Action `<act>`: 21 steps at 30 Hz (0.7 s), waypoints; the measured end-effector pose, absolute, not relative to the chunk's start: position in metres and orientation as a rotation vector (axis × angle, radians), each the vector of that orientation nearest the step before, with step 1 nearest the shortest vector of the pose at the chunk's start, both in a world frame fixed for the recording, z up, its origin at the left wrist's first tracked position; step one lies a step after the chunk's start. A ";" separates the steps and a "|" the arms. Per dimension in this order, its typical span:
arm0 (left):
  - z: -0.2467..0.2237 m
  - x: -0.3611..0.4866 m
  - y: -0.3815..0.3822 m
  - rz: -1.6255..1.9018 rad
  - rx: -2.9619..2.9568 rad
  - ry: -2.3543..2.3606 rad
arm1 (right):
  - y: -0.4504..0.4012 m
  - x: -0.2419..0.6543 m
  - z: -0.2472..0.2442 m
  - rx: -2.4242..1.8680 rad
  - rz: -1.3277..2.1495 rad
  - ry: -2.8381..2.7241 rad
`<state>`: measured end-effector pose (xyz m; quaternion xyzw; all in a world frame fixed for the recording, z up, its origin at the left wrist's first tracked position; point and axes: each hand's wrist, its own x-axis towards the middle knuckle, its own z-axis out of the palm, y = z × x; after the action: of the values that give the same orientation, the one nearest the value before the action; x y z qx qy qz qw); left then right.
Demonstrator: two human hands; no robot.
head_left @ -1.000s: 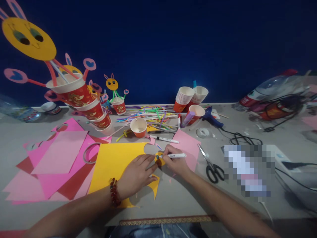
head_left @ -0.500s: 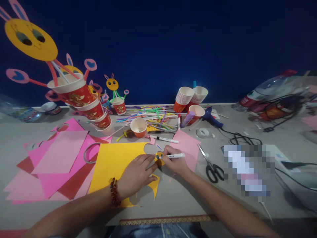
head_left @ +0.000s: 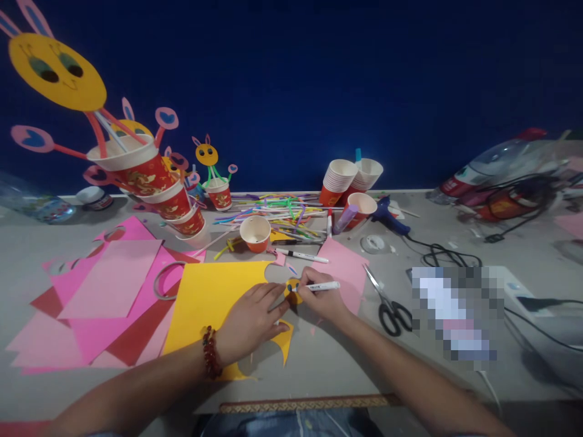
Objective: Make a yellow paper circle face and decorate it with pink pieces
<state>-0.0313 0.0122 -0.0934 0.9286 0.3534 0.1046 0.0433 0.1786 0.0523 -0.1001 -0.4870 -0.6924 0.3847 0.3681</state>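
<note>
The right hand (head_left: pixel 323 301) has its thumb and fingertips clamped around a white marker (head_left: pixel 325 286) low on the barrel, near the tip. The tip meets a small yellow disc (head_left: pixel 294 298), which lies just beyond the middle of the front edge of the bench (head_left: pixel 328 370), nearer that edge than the back one. Dark eye marks show on the disc; finer lines are too small to make out.

The left hand (head_left: pixel 248 321) lies palm down over a yellow sheet (head_left: pixel 214 291), its fingers slightly apart and its fingertips at the disc's left rim; whether they press on it is hard to tell.

Good work here likely calls for light, firm contact from those left fingertips, at the rim and clear of the eye marks, so that the disc neither turns nor slides. The low grip on the marker suits short, small strokes, best made from the fingers with the right forearm at rest. Wet ink could smear if a knuckle drags across it, and a long pause of the tip in one place could leave a blot.

A loose pink-edged ear piece (head_left: pixel 292 271) lies just beyond the disc, close enough for a careless knuckle to nudge. The scissors (head_left: pixel 386 298) lie apart, towards the bench's right edge.
</note>
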 end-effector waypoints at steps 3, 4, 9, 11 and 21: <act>-0.093 -0.031 0.012 0.321 2.837 1.084 | 0.052 0.179 -0.100 -1.255 0.999 -1.768; -0.092 -0.031 0.012 0.315 2.838 1.083 | 0.052 0.179 -0.100 -1.252 1.000 -1.761; -0.091 -0.031 0.012 0.307 2.840 1.078 | 0.053 0.179 -0.102 -1.229 0.983 -1.752; -0.091 -0.031 0.012 0.320 2.840 1.085 | 0.053 0.179 -0.102 -1.214 0.983 -1.763; -0.091 -0.031 0.012 0.306 2.847 1.076 | 0.052 0.179 -0.101 -1.261 0.991 -1.720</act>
<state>-0.0308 0.0125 -0.0912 0.9299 0.3514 0.1000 0.0413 0.1795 0.0517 -0.1011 -0.4949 -0.6751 0.3889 0.3849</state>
